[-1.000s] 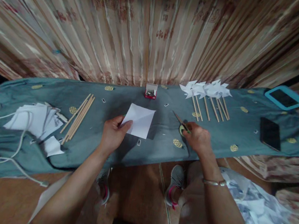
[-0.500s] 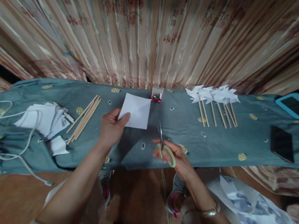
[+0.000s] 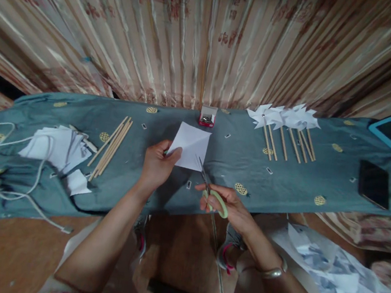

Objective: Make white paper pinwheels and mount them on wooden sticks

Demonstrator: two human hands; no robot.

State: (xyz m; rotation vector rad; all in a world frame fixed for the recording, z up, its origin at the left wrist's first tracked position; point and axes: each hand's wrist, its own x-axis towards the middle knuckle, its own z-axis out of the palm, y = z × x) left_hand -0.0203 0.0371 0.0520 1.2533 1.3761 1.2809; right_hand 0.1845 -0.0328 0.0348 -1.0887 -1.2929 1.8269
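Loose paper sheets [image 3: 52, 144] and wooden sticks [image 3: 113, 146] lie at the left. The left hand [image 3: 159, 164] pinches a square white sheet [image 3: 194, 144] between thumb and fingers, above the blue-green tablecloth [image 3: 292, 188]. The right hand [image 3: 232, 206] grips green-handled scissors [image 3: 223, 208], parted blades overlapping the sheet's lower right corner. Farther right lie paper pinwheels [image 3: 288, 117].

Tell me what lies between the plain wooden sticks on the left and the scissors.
The left hand and the white paper it holds, as the head view shows.
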